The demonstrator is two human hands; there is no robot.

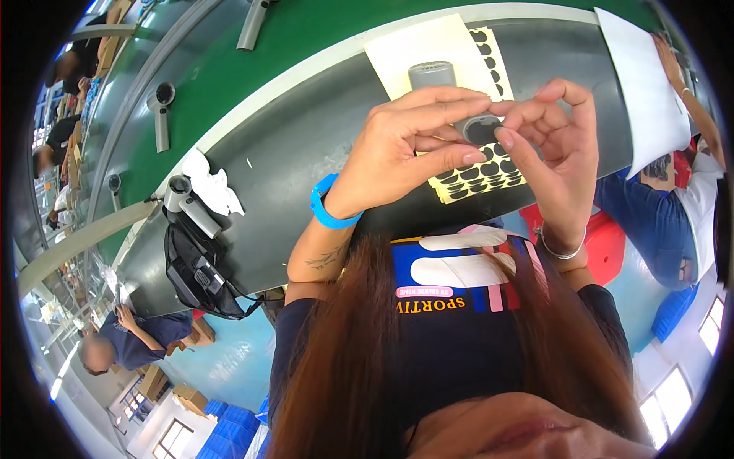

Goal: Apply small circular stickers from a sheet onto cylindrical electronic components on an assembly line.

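Sticking a black dot on the grey tube's end, over the belt.

You sit at the dark belt (pixel 306 153), with the yellow sticker sheet (pixel 474 180) lying flat on it just beyond your hands and a black bag (pixel 200 277) off to your left. Your left hand (pixel 413 145) is closed around the grey tube (pixel 440 84), holding it raised above the sheet with one end turned toward you. Your right hand (pixel 554 153) is pinched narrow, fingertips (pixel 508 115) touching that end, where a black dot (pixel 483 131) already sits. By my reading you are at the pressing-down stage; the next move calls for firm, even thumb pressure round the dot's edge while your left hand steadies the tube.
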